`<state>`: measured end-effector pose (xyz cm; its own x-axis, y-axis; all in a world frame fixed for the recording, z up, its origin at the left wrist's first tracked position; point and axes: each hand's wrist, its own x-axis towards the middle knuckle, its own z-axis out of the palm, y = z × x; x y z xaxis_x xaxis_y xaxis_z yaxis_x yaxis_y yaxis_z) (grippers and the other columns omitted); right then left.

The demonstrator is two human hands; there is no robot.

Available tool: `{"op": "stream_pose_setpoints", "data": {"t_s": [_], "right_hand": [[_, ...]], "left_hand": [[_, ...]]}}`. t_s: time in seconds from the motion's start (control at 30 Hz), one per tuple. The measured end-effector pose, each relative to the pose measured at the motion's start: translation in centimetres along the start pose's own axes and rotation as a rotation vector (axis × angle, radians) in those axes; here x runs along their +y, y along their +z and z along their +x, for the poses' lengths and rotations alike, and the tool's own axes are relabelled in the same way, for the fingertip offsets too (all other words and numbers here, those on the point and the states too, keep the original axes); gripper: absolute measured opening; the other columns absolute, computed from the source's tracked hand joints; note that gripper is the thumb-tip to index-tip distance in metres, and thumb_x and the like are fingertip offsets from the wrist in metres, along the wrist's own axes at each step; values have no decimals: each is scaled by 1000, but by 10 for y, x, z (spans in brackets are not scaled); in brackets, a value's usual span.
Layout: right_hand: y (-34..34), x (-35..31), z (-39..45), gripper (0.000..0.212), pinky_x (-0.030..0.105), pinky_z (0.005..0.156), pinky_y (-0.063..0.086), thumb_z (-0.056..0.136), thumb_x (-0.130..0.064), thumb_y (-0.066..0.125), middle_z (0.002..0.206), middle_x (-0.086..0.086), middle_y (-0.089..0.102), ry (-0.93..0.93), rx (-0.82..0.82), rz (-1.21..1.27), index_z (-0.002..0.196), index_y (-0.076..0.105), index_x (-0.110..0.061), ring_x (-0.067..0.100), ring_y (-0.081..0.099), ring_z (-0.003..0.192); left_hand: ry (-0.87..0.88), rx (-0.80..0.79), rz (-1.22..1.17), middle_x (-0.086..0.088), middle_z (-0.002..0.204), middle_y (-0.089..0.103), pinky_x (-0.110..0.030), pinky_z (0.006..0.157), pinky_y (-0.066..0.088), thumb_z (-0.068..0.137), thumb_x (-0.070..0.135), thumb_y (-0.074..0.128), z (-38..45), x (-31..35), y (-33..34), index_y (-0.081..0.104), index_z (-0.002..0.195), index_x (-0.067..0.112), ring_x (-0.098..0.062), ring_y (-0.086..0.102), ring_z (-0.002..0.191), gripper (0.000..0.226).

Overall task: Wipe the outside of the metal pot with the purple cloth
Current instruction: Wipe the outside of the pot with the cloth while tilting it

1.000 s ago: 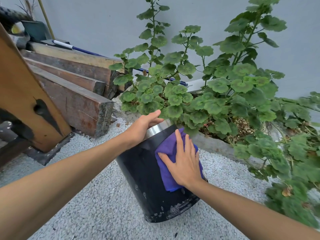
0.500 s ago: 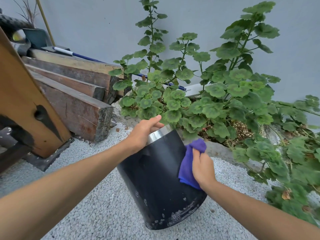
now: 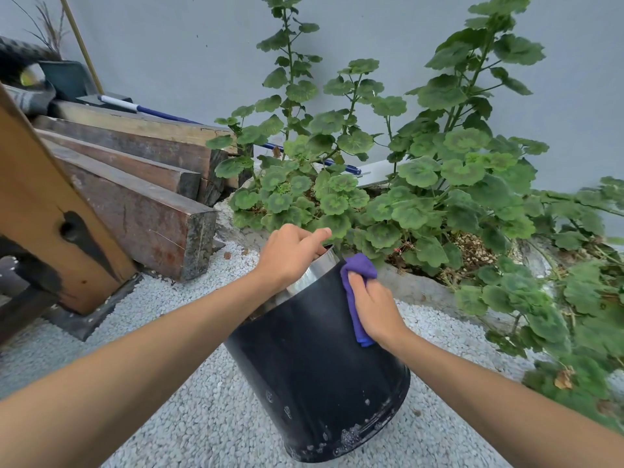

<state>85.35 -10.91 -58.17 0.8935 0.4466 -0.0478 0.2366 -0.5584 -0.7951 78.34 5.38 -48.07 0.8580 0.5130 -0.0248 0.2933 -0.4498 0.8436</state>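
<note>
Inside of the metal pot (image 3: 314, 359) hidden; far wall out of sight. Left hand (image 3: 287, 256) curled over the shiny rim, tilting it on white gravel (image 3: 189, 410). Right hand (image 3: 374, 309) closed, pressing the bunched purple cloth (image 3: 358, 265) against the upper right side. Leafy plant (image 3: 422, 197) close behind; stacked timber (image 3: 141, 184) left; open gravel in front.

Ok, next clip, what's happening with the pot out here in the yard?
A person is cleaning a dark metal pot that sits tilted on white gravel beside some leafy plants. The left hand grips the shiny rim to steady it. The right hand presses a bunched purple cloth against the upper right side of the pot's outside. Pale specks show near the pot's base, so the lower part looks not yet wiped.
</note>
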Motion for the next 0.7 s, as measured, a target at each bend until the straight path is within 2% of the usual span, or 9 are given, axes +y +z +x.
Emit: {"op": "stream_pose_setpoints", "data": {"t_s": [0.07,0.13,0.23,0.3,0.37,0.4,0.47,0.6,0.7], "right_hand": [[-4,12,-5,53,37,69,41,107,-52,33,79,4,63,33,-34,-10,82,59,-13,28,61,80],[-6,20,-8,52,34,68,40,107,-52,34,88,6,67,43,-60,-3,92,64,-13,24,62,82],[-8,21,-10,52,35,73,42,107,-52,34,93,5,66,60,-58,22,104,67,-12,20,61,82],[-11,21,-13,53,36,72,44,106,-54,34,88,3,66,76,-58,24,97,66,-14,20,62,80],[-10,20,-17,53,35,71,46,105,-55,33,85,1,68,74,-70,8,89,65,-17,20,64,80],[-10,20,-19,51,36,73,47,105,-55,33,88,1,69,63,-70,1,91,66,-18,21,65,82],[-10,18,-23,48,37,79,50,106,-52,34,95,2,70,35,-69,-13,99,68,-19,23,66,88],[-10,15,-31,46,36,84,48,107,-52,33,106,1,68,-5,-68,1,118,66,-21,22,63,95],[-10,12,-34,45,35,87,47,108,-51,32,113,3,67,-23,-70,15,127,63,-23,18,58,95]], "left_hand": [[2,12,77,4,66,63,-37,75,54,91,42,58,5,2,6,63,68,-2,-28,64,74,49],[-37,19,160,0,60,49,-35,66,46,88,34,61,10,6,14,46,59,11,-27,52,67,40],[-109,-17,237,-3,60,49,-40,79,55,89,33,66,17,14,25,45,59,15,-25,51,65,41],[-120,-30,288,-2,62,57,-42,84,58,88,37,69,19,21,29,51,56,18,-26,58,70,41],[-116,-41,339,-5,89,72,-37,86,55,87,41,72,18,24,31,71,82,19,-27,66,91,24],[-112,-43,367,-7,102,73,-37,88,55,87,42,72,17,25,34,73,97,17,-29,66,100,27],[-98,-38,445,-12,114,70,-41,93,54,88,40,70,14,24,40,68,116,12,-34,65,108,40],[-41,-13,616,-20,123,65,-43,92,51,93,35,63,7,18,43,61,129,9,-41,61,116,44],[-110,-10,496,-21,128,64,-44,97,51,92,33,68,10,16,36,61,126,2,-40,59,121,47]]}}
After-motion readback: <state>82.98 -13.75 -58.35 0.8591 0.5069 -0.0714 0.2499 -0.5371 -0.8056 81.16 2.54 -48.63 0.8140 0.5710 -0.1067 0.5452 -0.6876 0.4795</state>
